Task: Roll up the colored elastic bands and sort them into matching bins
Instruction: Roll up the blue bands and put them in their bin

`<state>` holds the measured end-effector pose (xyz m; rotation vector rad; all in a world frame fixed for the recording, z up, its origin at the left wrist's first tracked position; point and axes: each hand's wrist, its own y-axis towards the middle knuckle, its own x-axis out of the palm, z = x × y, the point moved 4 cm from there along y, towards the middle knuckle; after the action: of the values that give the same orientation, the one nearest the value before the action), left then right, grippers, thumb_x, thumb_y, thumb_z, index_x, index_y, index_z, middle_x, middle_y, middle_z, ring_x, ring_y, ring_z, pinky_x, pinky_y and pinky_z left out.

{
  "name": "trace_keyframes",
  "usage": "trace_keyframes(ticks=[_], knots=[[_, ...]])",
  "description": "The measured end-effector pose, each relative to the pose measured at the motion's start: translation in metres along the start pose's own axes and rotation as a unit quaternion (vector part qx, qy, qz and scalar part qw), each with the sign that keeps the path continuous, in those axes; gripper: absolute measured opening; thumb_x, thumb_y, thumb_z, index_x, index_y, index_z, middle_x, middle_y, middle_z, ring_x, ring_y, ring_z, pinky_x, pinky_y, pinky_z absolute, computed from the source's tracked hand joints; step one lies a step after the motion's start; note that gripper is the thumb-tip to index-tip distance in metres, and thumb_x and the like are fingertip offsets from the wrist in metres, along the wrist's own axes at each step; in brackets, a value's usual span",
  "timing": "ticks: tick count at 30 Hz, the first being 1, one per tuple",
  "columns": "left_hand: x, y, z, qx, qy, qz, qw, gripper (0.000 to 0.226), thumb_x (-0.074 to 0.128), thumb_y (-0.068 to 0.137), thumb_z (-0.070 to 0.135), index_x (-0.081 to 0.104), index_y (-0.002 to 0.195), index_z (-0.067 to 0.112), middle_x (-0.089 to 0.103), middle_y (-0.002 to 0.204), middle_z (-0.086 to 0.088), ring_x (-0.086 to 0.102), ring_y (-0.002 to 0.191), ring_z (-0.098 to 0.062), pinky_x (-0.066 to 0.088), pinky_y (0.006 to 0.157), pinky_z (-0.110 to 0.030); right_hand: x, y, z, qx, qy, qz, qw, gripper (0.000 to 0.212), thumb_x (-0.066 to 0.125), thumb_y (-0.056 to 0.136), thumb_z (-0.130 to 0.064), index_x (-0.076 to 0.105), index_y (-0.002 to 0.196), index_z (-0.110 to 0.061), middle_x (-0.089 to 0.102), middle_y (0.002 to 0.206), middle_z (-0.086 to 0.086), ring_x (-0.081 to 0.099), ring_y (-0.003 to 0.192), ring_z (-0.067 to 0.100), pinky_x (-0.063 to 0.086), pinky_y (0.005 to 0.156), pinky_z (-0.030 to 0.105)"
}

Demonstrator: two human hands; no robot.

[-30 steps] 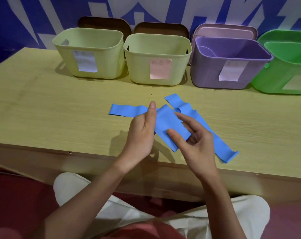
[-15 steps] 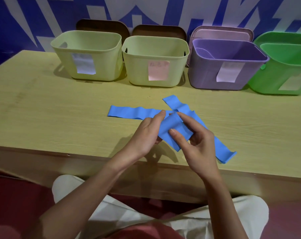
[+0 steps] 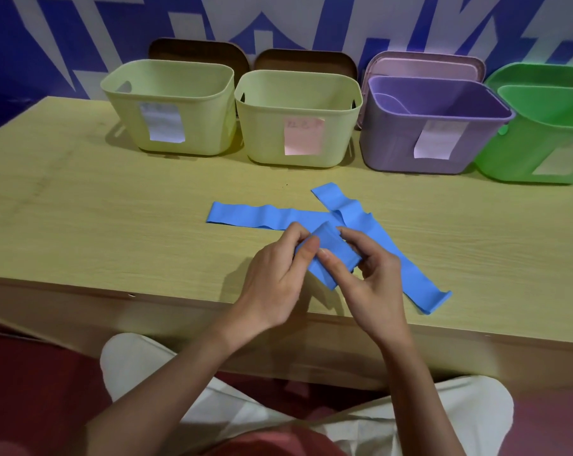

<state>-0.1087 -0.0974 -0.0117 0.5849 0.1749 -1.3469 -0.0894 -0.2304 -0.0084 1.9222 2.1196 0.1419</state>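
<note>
Pinching the rolled end of the blue elastic band [image 3: 331, 248] with left hand [image 3: 278, 278] and right hand [image 3: 367, 281], just above the table [image 3: 114, 209]; leaving both tails lying flat toward the bins.

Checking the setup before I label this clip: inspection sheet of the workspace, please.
Surface: light wooden table, bare patch at left.
Job's things: blue band partly rolled at its near end; its flat length runs left on the table. A second blue strip lies diagonally to the right. Four bins at the back: two pale yellow, purple, green, each with a paper label; the writing is unreadable.
Clutter: lids propped behind the bins.
Grippers: left hand and right hand both pinch the roll.
Cables: nothing seen.
Surroundings: blue and white wall; the person's light trousers.
</note>
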Motion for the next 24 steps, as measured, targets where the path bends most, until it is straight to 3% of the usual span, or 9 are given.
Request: trace_keyframes(ticks=[3,4,6,8,12,17,20,22,24], knots=[[0.002,0.0,-0.001,-0.028,-0.083,-0.003,0.996,0.036,0.032,0.093,0.052,0.041,0.072,0.024,0.042,0.06,0.011,0.04,0.056,-0.012,0.036,0.056,-0.044,0.002,-0.001,0.002,0.017,0.049,0.01,0.999,0.028,0.079,0.077,-0.018,0.066,0.097,-0.033,0.07,0.091,-0.013,0.064,0.081,0.012,0.05,0.073,0.023],[0.003,-0.001,0.001,-0.042,-0.115,-0.002,0.992,0.039,0.034,0.096,0.051,0.043,0.074,0.02,0.043,0.06,0.011,0.042,0.057,-0.012,0.038,0.055,-0.04,0.002,-0.002,0.001,0.019,0.068,0.005,0.997,0.027,0.078,0.077,-0.018,0.067,0.099,-0.029,0.069,0.083,-0.014,0.06,0.071,0.016,0.05,0.07,0.026],[0.003,0.0,0.006,-0.078,-0.189,0.008,0.979,0.039,0.035,0.102,0.038,0.045,0.073,0.013,0.047,0.054,0.013,0.045,0.05,-0.001,0.038,0.051,-0.016,0.0,-0.002,-0.001,0.006,0.099,-0.019,0.995,0.029,0.076,0.079,-0.011,0.068,0.106,-0.019,0.057,0.063,-0.018,0.046,0.057,0.006,0.043,0.062,0.018],[0.001,0.002,0.011,-0.111,-0.251,0.014,0.962,0.037,0.03,0.102,0.026,0.046,0.074,0.008,0.043,0.045,0.013,0.038,0.04,0.002,0.03,0.043,-0.007,-0.003,-0.002,-0.003,-0.005,0.127,-0.04,0.991,0.03,0.073,0.08,-0.008,0.068,0.109,-0.014,0.048,0.061,-0.015,0.045,0.06,0.004,0.042,0.064,0.015],[-0.001,0.003,0.01,-0.104,-0.309,-0.024,0.945,0.063,0.033,0.097,0.046,0.05,0.095,-0.015,0.031,0.048,0.012,0.024,0.042,-0.003,0.019,0.04,-0.015,-0.007,0.0,-0.005,-0.014,0.143,-0.034,0.989,0.026,0.074,0.078,-0.009,0.068,0.1,-0.021,0.055,0.068,-0.007,0.053,0.069,0.011,0.048,0.074,0.023],[-0.002,0.002,0.013,-0.047,-0.224,-0.034,0.973,0.06,0.032,0.1,0.044,0.049,0.087,-0.012,0.037,0.051,0.011,0.032,0.046,-0.006,0.029,0.047,-0.018,-0.01,0.003,-0.006,-0.043,0.1,0.004,0.994,0.027,0.074,0.079,0.0,0.065,0.093,-0.021,0.058,0.068,-0.01,0.051,0.066,0.014,0.045,0.068,0.024],[-0.002,0.003,0.011,0.009,-0.076,-0.025,0.997,0.046,0.029,0.095,0.051,0.053,0.079,0.016,0.045,0.057,0.009,0.045,0.053,-0.008,0.036,0.055,-0.031,-0.009,0.003,-0.002,-0.034,0.087,0.035,0.995,0.028,0.07,0.081,0.006,0.063,0.092,-0.019,0.059,0.068,-0.012,0.052,0.066,0.013,0.046,0.066,0.024],[-0.002,0.003,0.007,0.028,-0.031,-0.024,0.999,0.04,0.03,0.094,0.051,0.059,0.089,0.023,0.048,0.062,0.009,0.047,0.057,-0.006,0.037,0.056,-0.027,-0.009,0.002,0.0,-0.032,0.082,0.047,0.995,0.028,0.069,0.082,0.006,0.063,0.091,-0.02,0.059,0.068,-0.013,0.052,0.066,0.012,0.045,0.066,0.025],[0.0,0.001,0.007,0.045,-0.019,-0.037,0.998,0.04,0.032,0.096,0.048,0.058,0.096,0.018,0.048,0.064,0.005,0.044,0.056,-0.005,0.033,0.055,-0.019,-0.009,0.001,0.002,-0.028,0.079,0.053,0.995,0.027,0.069,0.082,0.005,0.063,0.091,-0.019,0.061,0.068,-0.013,0.053,0.065,0.011,0.045,0.066,0.025]])
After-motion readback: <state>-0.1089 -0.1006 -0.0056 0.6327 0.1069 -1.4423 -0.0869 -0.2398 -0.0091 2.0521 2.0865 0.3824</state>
